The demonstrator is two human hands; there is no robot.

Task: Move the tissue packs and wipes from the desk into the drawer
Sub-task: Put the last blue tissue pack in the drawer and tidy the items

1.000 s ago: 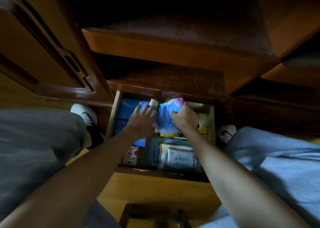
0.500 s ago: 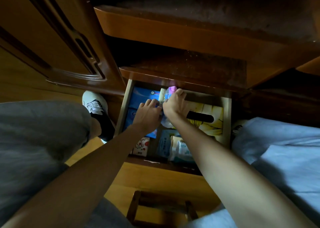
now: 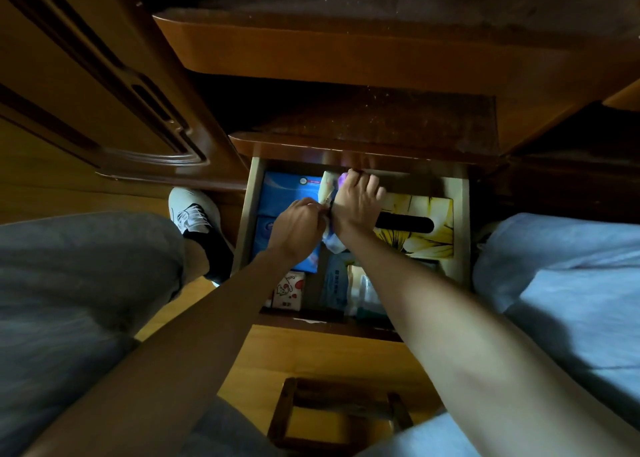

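Both hands are down inside the open wooden drawer (image 3: 251, 214), working on a crumpled soft pack with pale, blue and purple wrapping (image 3: 329, 188) that stands near the drawer's far edge, about midway between its side walls. The right hand (image 3: 358, 202) lies over the pack's right side with its fingers (image 3: 372, 182) curled down past the top of it, closed around the wrapping. The left hand (image 3: 298, 224) meets the pack from the left, fingertips pinched on its near edge, so the pack sits squeezed between the two hands, its lower end poking out below them. Flat blue tissue packs (image 3: 282, 193) fill the far-left corner beneath the left hand. A yellow flower-printed tissue box with a dark slot (image 3: 422, 228) lies along the right wall. Near the front edge are a small white pack with a red cartoon print (image 3: 289, 288) and a pale blue wipes pack (image 3: 337, 280).
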